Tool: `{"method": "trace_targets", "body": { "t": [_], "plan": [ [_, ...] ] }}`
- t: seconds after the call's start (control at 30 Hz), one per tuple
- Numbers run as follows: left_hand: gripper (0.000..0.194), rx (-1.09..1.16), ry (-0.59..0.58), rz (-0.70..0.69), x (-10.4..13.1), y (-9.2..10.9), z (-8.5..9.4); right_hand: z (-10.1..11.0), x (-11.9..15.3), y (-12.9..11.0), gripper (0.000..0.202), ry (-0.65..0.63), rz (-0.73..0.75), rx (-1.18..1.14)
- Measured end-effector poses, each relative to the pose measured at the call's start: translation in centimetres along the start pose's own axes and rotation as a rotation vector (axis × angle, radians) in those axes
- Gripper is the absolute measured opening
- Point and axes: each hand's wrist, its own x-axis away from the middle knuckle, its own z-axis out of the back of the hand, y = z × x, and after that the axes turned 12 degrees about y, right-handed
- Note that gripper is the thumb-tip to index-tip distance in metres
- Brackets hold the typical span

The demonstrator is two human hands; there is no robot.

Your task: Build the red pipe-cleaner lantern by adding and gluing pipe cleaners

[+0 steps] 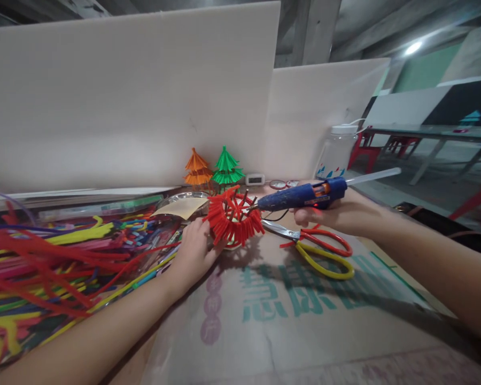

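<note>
My left hand (196,248) is closed on the lower left side of a red pipe-cleaner ring (234,227), fringed with short red pieces and with dark stubs standing up inside it. In my right hand (324,214) is a blue glue gun (291,198), a clear glue stick poking out of its back. The gun's nozzle points left and meets or nearly meets the ring's right side; I cannot tell whether they touch. Scissors (320,251) with one red and one yellow handle loop lie below the gun, their blades toward the ring.
Loose coloured pipe cleaners (56,267) cover the left side. Small orange (198,171) and green (226,168) pipe-cleaner trees stand against the white board (124,107). A clear bottle (334,149) stands at the back right. A printed sheet (232,347) covers the front of the table.
</note>
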Motion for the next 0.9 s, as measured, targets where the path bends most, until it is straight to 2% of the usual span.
{"method": "trace_targets", "body": {
  "t": [0.17, 0.47, 0.9],
  "plan": [
    [0.032, 0.005, -0.019, 0.002, -0.03, 0.06, 0.11, -0.35, -0.19, 0.47, 0.037, 0.026, 0.058, 0.048],
    [0.035, 0.007, -0.005, -0.012, -0.06, 0.17, 0.18, -0.4, -0.04, -0.39, 0.048, 0.014, 0.021, 0.088],
    [0.031, 0.006, -0.006, -0.007, -0.16, 0.31, 0.31, -0.48, -0.25, 0.53, 0.037, 0.023, 0.077, 0.052]
  ]
}}
